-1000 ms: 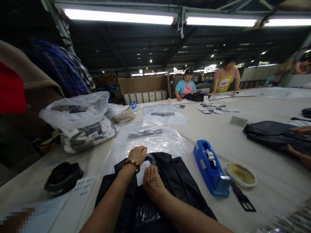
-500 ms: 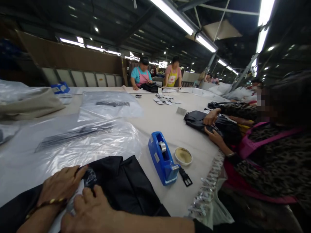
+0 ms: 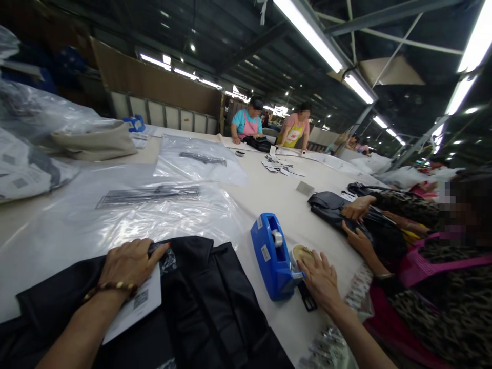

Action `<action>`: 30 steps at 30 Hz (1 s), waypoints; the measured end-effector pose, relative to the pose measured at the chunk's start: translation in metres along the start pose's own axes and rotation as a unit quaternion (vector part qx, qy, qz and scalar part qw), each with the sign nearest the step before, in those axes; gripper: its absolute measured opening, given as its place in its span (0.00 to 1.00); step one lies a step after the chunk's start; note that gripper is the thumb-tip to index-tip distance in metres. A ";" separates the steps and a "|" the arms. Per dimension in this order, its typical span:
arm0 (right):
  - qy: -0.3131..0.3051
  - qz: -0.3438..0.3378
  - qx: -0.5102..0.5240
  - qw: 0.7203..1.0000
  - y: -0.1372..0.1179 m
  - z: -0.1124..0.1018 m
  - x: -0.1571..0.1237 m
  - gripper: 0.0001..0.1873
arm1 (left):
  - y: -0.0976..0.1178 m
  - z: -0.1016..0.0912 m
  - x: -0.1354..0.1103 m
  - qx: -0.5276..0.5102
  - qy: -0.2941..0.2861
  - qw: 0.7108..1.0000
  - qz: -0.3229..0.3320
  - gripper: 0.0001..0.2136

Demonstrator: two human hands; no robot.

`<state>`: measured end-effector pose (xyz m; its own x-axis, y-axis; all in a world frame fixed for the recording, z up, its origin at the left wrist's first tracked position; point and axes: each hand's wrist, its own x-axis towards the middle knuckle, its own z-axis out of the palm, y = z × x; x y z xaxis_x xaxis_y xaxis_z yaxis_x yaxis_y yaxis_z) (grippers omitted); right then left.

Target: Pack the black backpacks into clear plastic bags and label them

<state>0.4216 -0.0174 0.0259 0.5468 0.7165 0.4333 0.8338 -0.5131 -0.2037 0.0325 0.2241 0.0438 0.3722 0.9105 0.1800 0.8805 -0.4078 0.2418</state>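
Note:
My left hand (image 3: pixel 128 264) lies on a folded black garment (image 3: pixel 200 302) at the near edge of the table, fingers pressing down a white paper tag (image 3: pixel 134 307) by the collar. My right hand (image 3: pixel 321 277) has reached to the right and rests, fingers spread, on a small round dish (image 3: pixel 300 252) just beside a blue tape dispenser (image 3: pixel 272 256). Neither hand grips anything.
Clear plastic bags (image 3: pixel 154 205) lie beyond the garment, and a bagged stack of tags (image 3: pixel 23 174) sits at the left. A person on the right (image 3: pixel 442 266) handles another dark garment (image 3: pixel 334 207). Two more people (image 3: pixel 269 125) work at the far end. A black buckle (image 3: pixel 307 300) lies by the dispenser.
My right hand left the garment and moved right onto the dish by the tape dispenser. My left hand stayed on the tag. The view swung to the right.

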 end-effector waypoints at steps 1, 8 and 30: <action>-0.006 0.001 -0.005 1.000 0.005 0.004 0.000 0.26 | 0.001 0.000 0.000 0.022 -0.007 1.000 0.002 0.21; 0.128 -0.067 0.122 0.982 -0.047 -0.036 0.027 0.30 | 0.006 0.000 -0.005 0.077 0.082 0.994 0.004 0.20; -0.293 -0.589 0.168 0.735 -0.311 0.131 0.112 0.27 | 0.034 -0.012 -0.039 0.011 0.425 0.897 0.123 0.16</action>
<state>0.2332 0.2847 0.0224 -0.7112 0.7011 0.0505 0.6733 0.7001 -0.2375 0.0443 0.1742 0.0568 0.2058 0.4081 0.8895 0.8111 -0.5796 0.0782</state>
